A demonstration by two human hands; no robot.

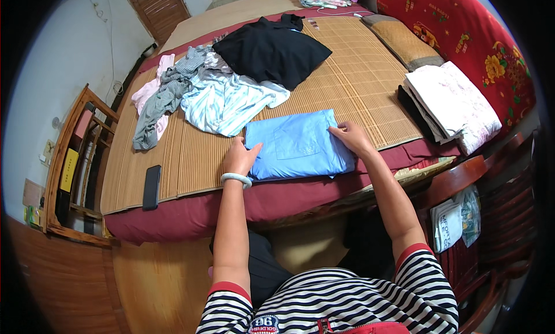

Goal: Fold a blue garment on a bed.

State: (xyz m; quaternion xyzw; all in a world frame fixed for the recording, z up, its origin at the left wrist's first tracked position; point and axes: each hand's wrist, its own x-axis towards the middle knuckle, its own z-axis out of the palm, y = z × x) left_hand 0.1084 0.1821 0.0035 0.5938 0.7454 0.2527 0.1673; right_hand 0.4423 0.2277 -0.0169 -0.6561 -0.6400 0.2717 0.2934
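A blue shirt, folded into a flat rectangle with a pocket uppermost, lies at the near edge of the bed. My left hand, with a pale bangle at its wrist, is closed on the shirt's left edge, thumb on top. At the upper right edge, my right hand pinches the cloth between thumb and fingers. The undersides of both grips are hidden. Just beyond the shirt lies a crumpled blue-and-white striped garment.
A black garment and a grey garment lie loose on the bamboo mat. Folded white clothes are stacked at the right, near a pillow. A phone rests at the left. A wooden chair stands close on the right.
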